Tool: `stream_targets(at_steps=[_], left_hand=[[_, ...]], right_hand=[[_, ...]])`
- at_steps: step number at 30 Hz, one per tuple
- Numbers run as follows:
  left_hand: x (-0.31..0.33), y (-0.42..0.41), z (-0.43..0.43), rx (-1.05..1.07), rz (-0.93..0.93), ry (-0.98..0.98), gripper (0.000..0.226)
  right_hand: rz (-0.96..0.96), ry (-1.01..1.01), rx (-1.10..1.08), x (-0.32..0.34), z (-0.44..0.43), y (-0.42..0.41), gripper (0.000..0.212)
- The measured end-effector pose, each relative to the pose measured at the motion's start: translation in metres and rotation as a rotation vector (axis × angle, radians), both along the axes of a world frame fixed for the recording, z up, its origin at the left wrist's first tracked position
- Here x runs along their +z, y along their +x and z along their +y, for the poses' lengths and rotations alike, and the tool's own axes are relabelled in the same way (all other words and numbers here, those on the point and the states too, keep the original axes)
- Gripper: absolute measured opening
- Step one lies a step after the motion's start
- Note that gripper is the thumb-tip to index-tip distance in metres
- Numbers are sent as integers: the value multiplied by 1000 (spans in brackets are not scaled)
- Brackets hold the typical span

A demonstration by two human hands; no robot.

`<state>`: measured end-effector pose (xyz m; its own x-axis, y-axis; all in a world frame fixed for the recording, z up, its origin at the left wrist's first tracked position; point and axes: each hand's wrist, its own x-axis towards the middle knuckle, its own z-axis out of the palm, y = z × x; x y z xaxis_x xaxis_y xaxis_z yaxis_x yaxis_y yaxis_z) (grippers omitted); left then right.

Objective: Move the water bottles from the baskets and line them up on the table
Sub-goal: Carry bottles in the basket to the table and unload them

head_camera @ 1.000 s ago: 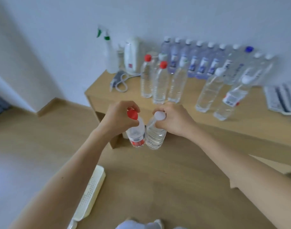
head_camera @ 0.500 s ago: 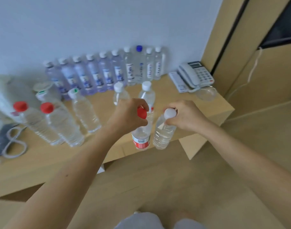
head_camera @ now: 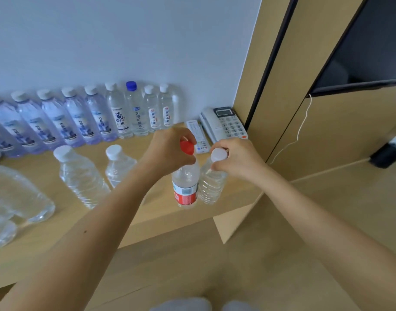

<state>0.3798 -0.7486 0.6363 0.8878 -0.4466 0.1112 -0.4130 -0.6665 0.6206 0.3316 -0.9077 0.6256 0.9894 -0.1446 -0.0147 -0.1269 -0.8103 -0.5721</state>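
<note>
While each grip is clamped on a cap, the left hand (head_camera: 170, 151) pinching the red-capped bottle (head_camera: 185, 187) and the right hand (head_camera: 235, 160) the white-capped bottle (head_camera: 211, 185), both bottles stand side by side near the front edge of the surface (head_camera: 156, 211), perhaps just touching down. Lower them straight so the bases land flat. The thin, ribbed clear plastic likely flexes.

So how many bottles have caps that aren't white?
2: a red-capped bottle gripped by the left hand, and a blue-capped bottle in the back row. The cut-off bottles at the left hide their caps.
</note>
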Motion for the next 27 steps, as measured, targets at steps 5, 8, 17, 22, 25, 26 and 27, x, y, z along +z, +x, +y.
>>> stream_targets(at_steps=[5, 8, 17, 22, 25, 26, 27], left_hand=[[-8, 16, -17, 125, 26, -24, 32], [-20, 25, -23, 167, 9, -35, 32], [-48, 46, -18, 263, -12, -77, 32], [-53, 49, -15, 228, -24, -76, 36], [-57, 42, -17, 212, -11, -73, 42], [-59, 39, -17, 224, -2, -77, 45], [-60, 35, -16, 235, 6, -79, 50]], right_hand=[[9, 7, 62, -8, -21, 28, 37], [7, 32, 75, -18, -24, 42, 40], [-49, 99, 54, -37, -16, 76, 42], [-40, 92, 98, -39, -13, 81, 43], [-28, 66, 124, -41, -15, 78, 49], [-31, 72, 121, -42, -16, 75, 51], [-35, 80, 111, -44, -16, 72, 55]])
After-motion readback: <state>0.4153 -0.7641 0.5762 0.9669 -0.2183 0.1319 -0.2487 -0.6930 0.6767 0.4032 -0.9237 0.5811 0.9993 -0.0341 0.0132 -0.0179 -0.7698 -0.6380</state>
